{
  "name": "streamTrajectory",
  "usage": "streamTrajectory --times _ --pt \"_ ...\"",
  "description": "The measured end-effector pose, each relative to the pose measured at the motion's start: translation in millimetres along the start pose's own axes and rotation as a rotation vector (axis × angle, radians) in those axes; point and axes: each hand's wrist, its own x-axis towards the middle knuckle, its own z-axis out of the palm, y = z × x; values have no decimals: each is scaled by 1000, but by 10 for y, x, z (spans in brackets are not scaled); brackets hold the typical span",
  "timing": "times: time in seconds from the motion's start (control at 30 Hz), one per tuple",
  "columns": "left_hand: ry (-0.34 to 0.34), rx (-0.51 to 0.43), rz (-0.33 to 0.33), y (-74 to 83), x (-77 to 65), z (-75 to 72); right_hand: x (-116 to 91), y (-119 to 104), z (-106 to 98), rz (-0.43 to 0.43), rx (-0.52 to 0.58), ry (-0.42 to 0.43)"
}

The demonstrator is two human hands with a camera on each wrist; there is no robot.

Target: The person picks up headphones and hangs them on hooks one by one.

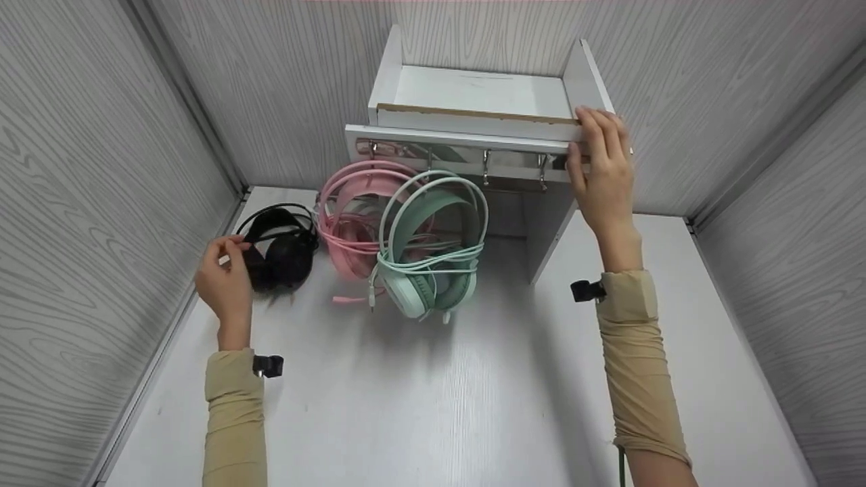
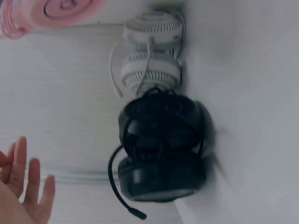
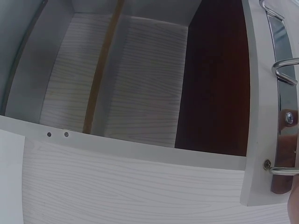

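Observation:
A black headset (image 1: 287, 257) with a thin boom microphone stands on the white surface at the left. My left hand (image 1: 226, 277) is beside it, fingers loosely bent; in the left wrist view these fingers (image 2: 32, 189) are apart from the headset and hold nothing. A pink headset (image 1: 352, 253) and a mint-green headset (image 1: 433, 250), cables wound round them, hang from the hook rail (image 1: 460, 157) of a white shelf (image 1: 473, 120). My right hand (image 1: 605, 179) grips the shelf's right front corner, thumb at the rail and fingers over the top.
A white-grey headset (image 2: 152, 51) stands behind the black one in the left wrist view. Two hooks (image 1: 486, 166) on the right of the rail carry nothing. Grey wood-grain walls (image 1: 101, 169) surround the white tabletop (image 1: 440, 406).

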Motion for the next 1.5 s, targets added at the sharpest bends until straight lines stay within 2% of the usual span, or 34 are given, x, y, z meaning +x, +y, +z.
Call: streamTrajectory --times 0.17,0.3,0.4,0.53,0.6,0.67,0.77,0.9,1.0,1.07,1.3,1.43,1.5 --pt "-29 70 -92 -190 176 -7 5 2 1 -4 -5 5" --pt "-123 103 -162 -307 260 -10 14 7 0 -10 -14 10" --pt "-233 151 -255 -380 294 -23 8 11 3 -10 -17 12" --pt "-413 204 -424 -477 298 -40 1 7 15 -10 -12 7" --pt "-495 200 -512 -517 279 -50 -2 -7 19 -9 -5 4" --pt "-550 137 -608 -543 255 -61 -6 -22 22 -9 -2 2" --pt "-551 -71 -759 -545 233 -74 -9 -37 20 -12 -10 0" --pt "-558 -316 -898 -496 227 -109 -17 -50 15 -12 -20 7" --pt "-601 -372 -939 -463 222 -129 -31 -59 21 -13 -17 14" --pt "-603 -412 -972 -467 221 -121 -40 -60 24 -15 -18 15" --pt "-519 -630 -1145 -607 260 -77 -45 -65 35 -17 -14 19" --pt "-490 -669 -1188 -677 258 -57 -47 -63 36 -12 -10 24" --pt "-475 -642 -1197 -692 244 -45 -45 -57 38 -12 -12 21"
